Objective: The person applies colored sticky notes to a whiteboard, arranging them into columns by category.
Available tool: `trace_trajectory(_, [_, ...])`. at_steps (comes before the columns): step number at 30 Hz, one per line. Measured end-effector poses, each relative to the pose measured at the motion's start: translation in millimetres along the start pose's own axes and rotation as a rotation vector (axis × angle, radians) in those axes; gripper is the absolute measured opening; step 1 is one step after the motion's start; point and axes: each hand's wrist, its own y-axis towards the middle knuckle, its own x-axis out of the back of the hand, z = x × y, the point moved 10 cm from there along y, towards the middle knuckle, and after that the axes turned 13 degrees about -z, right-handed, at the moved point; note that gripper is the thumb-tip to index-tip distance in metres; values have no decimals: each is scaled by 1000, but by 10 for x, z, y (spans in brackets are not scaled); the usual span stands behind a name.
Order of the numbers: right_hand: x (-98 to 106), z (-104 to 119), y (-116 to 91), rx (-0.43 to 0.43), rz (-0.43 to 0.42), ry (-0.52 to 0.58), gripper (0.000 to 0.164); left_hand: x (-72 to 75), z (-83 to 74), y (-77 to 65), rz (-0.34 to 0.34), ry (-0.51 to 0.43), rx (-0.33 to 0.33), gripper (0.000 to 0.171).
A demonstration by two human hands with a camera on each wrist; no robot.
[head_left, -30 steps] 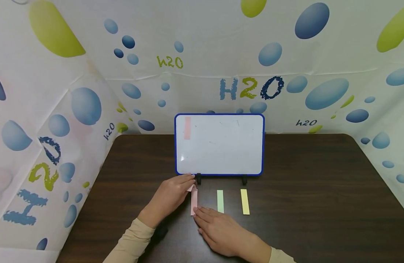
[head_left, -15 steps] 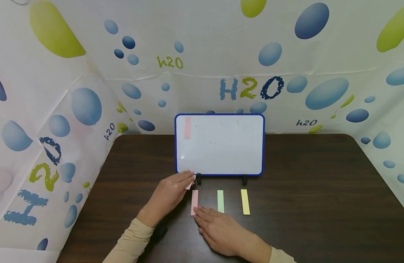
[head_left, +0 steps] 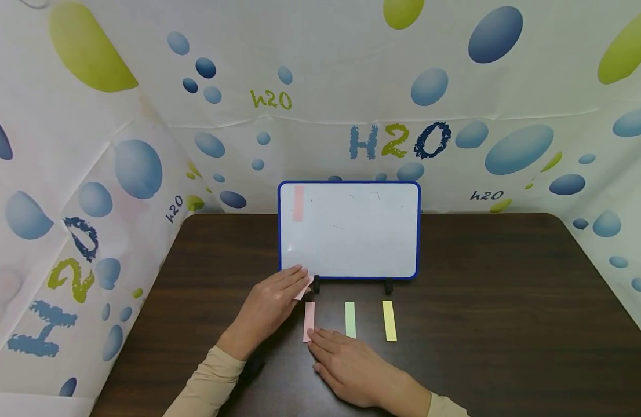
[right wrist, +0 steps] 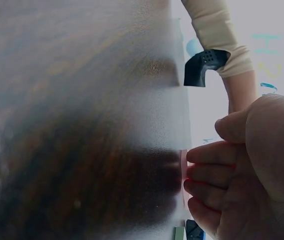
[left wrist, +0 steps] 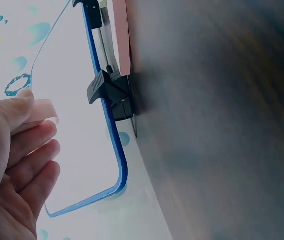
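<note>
My left hand [head_left: 270, 301] pinches a pink sticky note [left wrist: 43, 111] between thumb and forefinger, in front of the whiteboard's lower left corner. Its other fingers bend loosely in the left wrist view. On the table lies a narrow pink sticky note pad [head_left: 309, 318]; my right hand [head_left: 354, 366] rests its fingertips on the pad's near end, fingers nearly straight. To the right of it lie a green sticky note pad [head_left: 350, 318], partly behind the right hand, and a yellow sticky note pad [head_left: 389, 320]. Another pink note [head_left: 298, 203] sticks to the upper left of the whiteboard [head_left: 352, 243].
The blue-framed whiteboard stands upright on black feet [head_left: 388, 285] towards the back of the dark wooden table [head_left: 508, 301]. A white curtain [head_left: 320, 52] with blue and green spots hangs behind and at both sides.
The pink note in my left hand has come away from the pad, and that hand has moved slightly up towards the whiteboard. My right hand stays on the pad.
</note>
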Motion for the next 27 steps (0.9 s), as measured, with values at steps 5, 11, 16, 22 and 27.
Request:
trace_trajectory(5, [-3,3,-5,1,-10,7,53,12,-6,7,-27,23,-20,50])
trace_trajectory(11, [-20,-1,-10,6,-16,11,54,41,1,47,-97,64,-46,47])
trace_trajectory(16, [-40,-6,-7,-1,-6,21,55,51,19,76,-141,107,-82,46])
trace_trajectory(22, [-41,4,-8,5,-15,12,54,73,72,87,-164,128,-80,45])
trace_trajectory(27, [-41,4,-13,1,-18,8,54,64,135,107,-165,140,-60,45])
